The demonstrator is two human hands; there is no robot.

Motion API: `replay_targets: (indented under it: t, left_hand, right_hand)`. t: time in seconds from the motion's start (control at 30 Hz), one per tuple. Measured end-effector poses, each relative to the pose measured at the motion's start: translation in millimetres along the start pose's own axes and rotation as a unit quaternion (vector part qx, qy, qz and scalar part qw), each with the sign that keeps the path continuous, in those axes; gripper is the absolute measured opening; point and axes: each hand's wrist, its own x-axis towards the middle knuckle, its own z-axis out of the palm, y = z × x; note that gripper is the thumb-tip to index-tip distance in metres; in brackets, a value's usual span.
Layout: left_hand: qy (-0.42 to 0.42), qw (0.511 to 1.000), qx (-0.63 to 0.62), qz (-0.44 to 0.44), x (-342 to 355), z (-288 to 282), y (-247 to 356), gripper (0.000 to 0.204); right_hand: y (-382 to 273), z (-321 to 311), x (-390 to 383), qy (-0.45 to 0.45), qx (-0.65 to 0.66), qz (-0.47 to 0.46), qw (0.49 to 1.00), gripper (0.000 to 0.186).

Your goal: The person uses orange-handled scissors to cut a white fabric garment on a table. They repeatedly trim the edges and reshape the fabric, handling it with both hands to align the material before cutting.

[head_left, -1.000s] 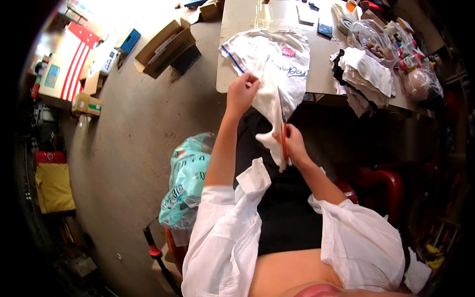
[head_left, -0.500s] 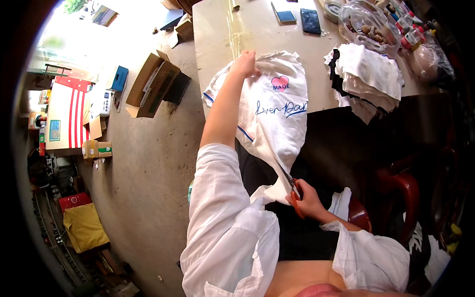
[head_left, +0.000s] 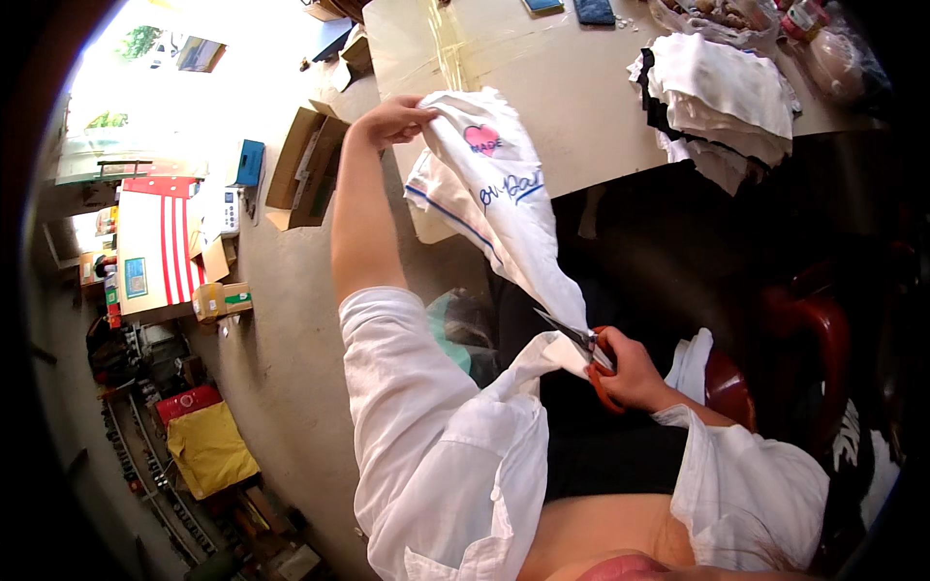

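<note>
A white cloth (head_left: 523, 223) with a pink heart, blue lettering and a blue stripe hangs stretched between my hands. My left hand (head_left: 395, 121) is closed on its upper corner, over the table's near left edge. My right hand (head_left: 635, 376), close to my lap, grips orange-handled scissors (head_left: 603, 389). Their dark blades point up and left against the narrow lower part of the cloth. A fold of the cloth covers part of the blades, so I cannot tell how far they are cut in. Below the scissors, the cloth's lower end trails toward my shirt.
On the table (head_left: 581, 107) lies a stack of white and black cloths (head_left: 717, 92). Behind it are plastic bags (head_left: 823, 68) and a phone (head_left: 593, 12). A cardboard box (head_left: 308, 169) stands on the floor at left. A dark red chair (head_left: 823, 334) is at right.
My left hand has moved left, lifting the cloth's corner off the table and drawing the cloth narrower. The scissors have shifted slightly right and stay in my right hand. The view has tilted down.
</note>
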Motion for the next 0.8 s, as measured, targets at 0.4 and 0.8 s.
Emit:
replay_targets:
  t: [0.4, 0.8]
  left_hand:
    - [0.246, 0.966, -0.023, 0.073, -171.0, -119.9, 12.5, 0.042]
    - [0.547, 0.717, 0.381, 0.203, 150.1, -61.0, 42.4, 0.038]
  right_hand:
    - [-66.7, 20.7, 33.4, -0.11, 0.077, -0.114, 0.984, 0.037]
    - [-33.1, 17.0, 122.8, -0.096, 0.494, 0.065, 0.862, 0.048]
